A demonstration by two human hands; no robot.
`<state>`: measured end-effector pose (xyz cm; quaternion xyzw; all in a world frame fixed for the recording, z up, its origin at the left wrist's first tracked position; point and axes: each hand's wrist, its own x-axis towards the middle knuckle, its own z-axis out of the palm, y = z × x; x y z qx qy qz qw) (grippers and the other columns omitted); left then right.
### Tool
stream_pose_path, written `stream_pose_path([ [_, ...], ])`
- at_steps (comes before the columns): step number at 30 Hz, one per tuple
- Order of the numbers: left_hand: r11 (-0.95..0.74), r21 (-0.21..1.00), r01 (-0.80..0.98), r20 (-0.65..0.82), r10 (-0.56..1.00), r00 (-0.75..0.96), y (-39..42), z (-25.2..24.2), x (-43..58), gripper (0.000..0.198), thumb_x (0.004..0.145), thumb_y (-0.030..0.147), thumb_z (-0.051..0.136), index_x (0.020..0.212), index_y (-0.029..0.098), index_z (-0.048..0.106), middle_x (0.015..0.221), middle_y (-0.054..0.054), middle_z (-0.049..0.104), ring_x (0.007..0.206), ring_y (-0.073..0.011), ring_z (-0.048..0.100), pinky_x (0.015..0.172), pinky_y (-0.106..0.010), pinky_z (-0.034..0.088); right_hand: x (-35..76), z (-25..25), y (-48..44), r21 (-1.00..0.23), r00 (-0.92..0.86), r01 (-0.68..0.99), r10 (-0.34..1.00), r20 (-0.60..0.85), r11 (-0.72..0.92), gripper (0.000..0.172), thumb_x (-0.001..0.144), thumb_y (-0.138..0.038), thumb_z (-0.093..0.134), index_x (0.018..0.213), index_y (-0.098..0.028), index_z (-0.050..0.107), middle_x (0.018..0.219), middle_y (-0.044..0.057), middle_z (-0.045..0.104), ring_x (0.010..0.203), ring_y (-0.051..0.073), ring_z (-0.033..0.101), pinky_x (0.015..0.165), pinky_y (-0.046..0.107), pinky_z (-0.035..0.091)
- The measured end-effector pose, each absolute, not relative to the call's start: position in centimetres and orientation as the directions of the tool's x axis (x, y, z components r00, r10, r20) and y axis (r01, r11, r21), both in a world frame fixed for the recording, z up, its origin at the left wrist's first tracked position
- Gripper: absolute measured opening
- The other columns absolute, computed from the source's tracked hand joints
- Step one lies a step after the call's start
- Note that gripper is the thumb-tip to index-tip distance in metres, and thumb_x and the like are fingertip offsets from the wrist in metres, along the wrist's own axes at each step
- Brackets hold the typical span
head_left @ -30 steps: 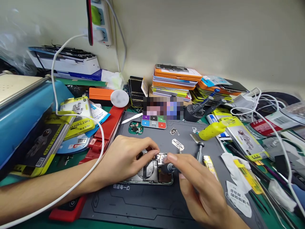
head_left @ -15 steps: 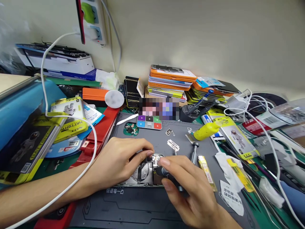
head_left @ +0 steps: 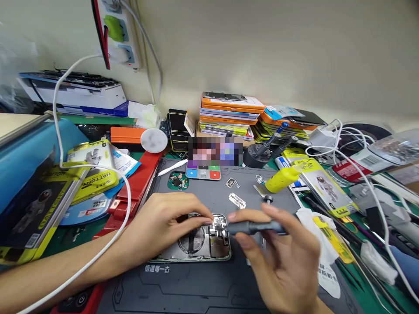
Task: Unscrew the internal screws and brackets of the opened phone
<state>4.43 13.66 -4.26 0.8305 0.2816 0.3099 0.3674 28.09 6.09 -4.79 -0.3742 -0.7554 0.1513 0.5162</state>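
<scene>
An opened phone lies on the dark grey mat, its inner parts and a round black ring showing. My left hand rests over its upper edge, thumb and index fingertip pinched near the small metal parts; what they hold is too small to name. In my right hand is a dark screwdriver, gripped between thumb and fingers and lying nearly level, its tip pointing left at the phone's right-hand end. Behind the hands are a razor blade and small metal pieces.
A yellow bottle and a tool holder stand at the back right. Battery boxes lie left, beside a red clamp frame. A white cable loops across my left forearm. Stacked boxes stand by the wall.
My right hand has moved right and tilted the screwdriver from steep to nearly level, uncovering the phone's right end. My left hand stays at the phone. The view has shifted slightly.
</scene>
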Motion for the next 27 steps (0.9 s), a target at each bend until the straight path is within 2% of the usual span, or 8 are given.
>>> stream_pose_path([
  [3,-0.510,0.832,0.218,0.267,0.713,0.648,13.68,-4.18,4.39,0.010,0.107,0.028,0.067,0.107,0.026,0.077,0.102,0.009,0.077,0.094,-0.0048,0.070,0.085,-0.014,0.049,27.64,-4.21,5.96,-0.768,-0.036,0.283,0.807,0.590,0.574,0.054,0.112,-0.004,0.048,0.159,-0.024,0.031,0.125,0.011,0.057,0.115,0.015,0.065,0.096,0.026,0.065],
  [6,-0.506,0.836,0.213,0.272,0.719,0.639,13.68,-4.15,4.40,0.010,0.106,0.027,0.068,0.107,0.025,0.077,0.102,0.008,0.078,0.093,-0.0045,0.071,0.085,-0.013,0.049,27.44,-3.98,5.99,-0.822,-0.011,0.231,0.847,0.532,0.520,0.051,0.116,-0.011,0.047,0.162,-0.025,0.030,0.125,0.012,0.057,0.103,0.012,0.067,0.092,0.021,0.067],
  [11,-0.536,0.818,0.207,0.288,0.694,0.659,13.71,-4.23,4.42,0.011,0.107,0.026,0.067,0.109,0.023,0.077,0.104,0.007,0.078,0.094,-0.0053,0.071,0.086,-0.014,0.048,27.59,-4.54,6.08,-0.837,-0.015,0.251,0.866,0.499,0.487,0.051,0.117,-0.016,0.048,0.164,-0.026,0.030,0.128,0.013,0.055,0.108,0.014,0.065,0.094,0.025,0.068],
  [21,-0.485,0.854,0.188,0.249,0.699,0.670,13.78,-3.78,4.54,0.011,0.106,0.024,0.068,0.108,0.022,0.079,0.104,0.007,0.079,0.096,-0.0053,0.072,0.087,-0.012,0.049,27.44,-4.23,6.25,-0.837,-0.029,0.254,0.869,0.494,0.484,0.048,0.118,-0.014,0.048,0.162,-0.023,0.031,0.128,0.012,0.057,0.114,0.013,0.066,0.099,0.020,0.065],
  [27,-0.475,0.866,0.153,0.262,0.694,0.671,13.72,-3.69,4.47,0.010,0.105,0.022,0.069,0.108,0.021,0.079,0.104,0.005,0.080,0.095,-0.0058,0.073,0.087,-0.012,0.050,27.48,-4.13,6.55,-0.869,-0.018,0.179,0.884,0.467,0.462,0.046,0.119,-0.016,0.046,0.161,-0.023,0.030,0.127,0.012,0.057,0.109,0.013,0.068,0.093,0.019,0.067],
])
